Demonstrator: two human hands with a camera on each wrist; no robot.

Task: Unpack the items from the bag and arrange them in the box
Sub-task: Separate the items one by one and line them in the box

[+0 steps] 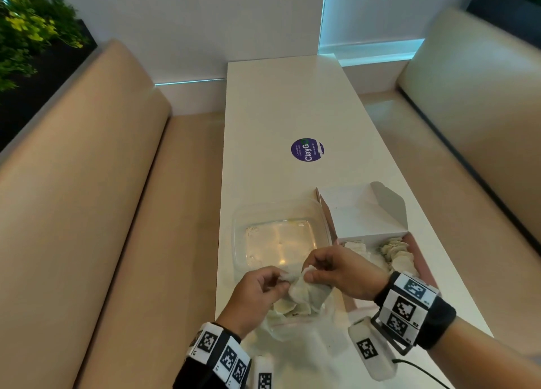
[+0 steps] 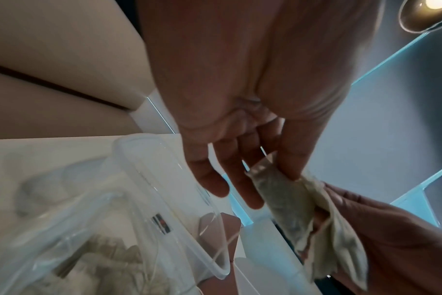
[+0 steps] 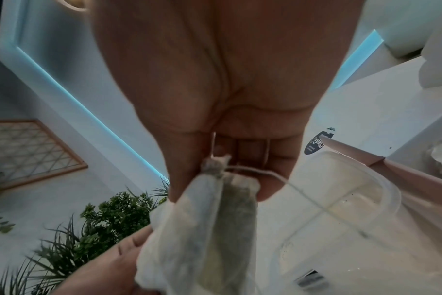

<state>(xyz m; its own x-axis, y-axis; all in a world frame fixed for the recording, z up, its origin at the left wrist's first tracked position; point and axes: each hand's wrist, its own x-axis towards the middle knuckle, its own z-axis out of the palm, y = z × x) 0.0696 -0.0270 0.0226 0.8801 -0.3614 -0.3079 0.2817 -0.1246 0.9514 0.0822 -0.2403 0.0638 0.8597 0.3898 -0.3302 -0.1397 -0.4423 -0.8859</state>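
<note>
A bunch of pale tea bags [image 1: 301, 293] hangs just above the mouth of a clear plastic bag [image 1: 289, 328] at the table's near edge. My left hand [image 1: 275, 283] pinches one side of the bunch and my right hand [image 1: 319, 271] pinches the other. In the left wrist view the left hand [image 2: 278, 171] pinches a tea bag [image 2: 285, 203] between thumb and finger. In the right wrist view the right hand [image 3: 222, 179] grips the top of a tea bag [image 3: 215, 229] with a trailing string [image 3: 303, 195]. The pink box [image 1: 417, 249], lid [image 1: 360, 213] raised, holds several tea bags [image 1: 395, 251] to the right.
A clear plastic container [image 1: 237, 242] stands just beyond my hands, left of the box. A round purple sticker [image 1: 307, 149] lies flat mid-table. Beige benches [image 1: 87, 213] flank the narrow white table [image 1: 278, 110]. Plants [image 1: 29, 37] sit at the far left.
</note>
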